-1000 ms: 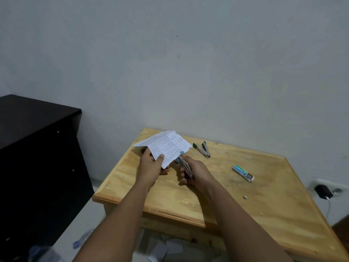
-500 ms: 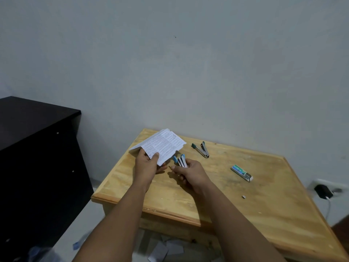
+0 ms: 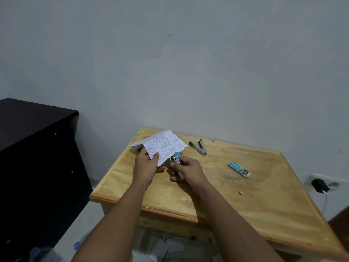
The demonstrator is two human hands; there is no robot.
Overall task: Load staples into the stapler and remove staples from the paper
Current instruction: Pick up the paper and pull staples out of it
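My left hand (image 3: 146,167) grips a folded sheaf of printed white paper (image 3: 162,146) by its lower corner, lifted above the wooden table (image 3: 264,205). My right hand (image 3: 188,172) holds a small blue-tipped metal stapler (image 3: 177,161), its head touching the paper's lower right edge. A second stapler with green ends (image 3: 198,146) lies spread open on the table behind the paper. A green and white staple box (image 3: 238,169) lies to the right, partly slid open.
A small strip of staples (image 3: 241,193) lies loose in front of the box. A black cabinet (image 3: 35,161) stands to the left. A wall socket with a black charger (image 3: 321,185) is at the right. Paper scraps (image 3: 164,248) litter the floor below the table.
The stapler in my right hand pulled away from the paper half a second ago, then came back against its lower edge. My left hand kept hold of the paper.
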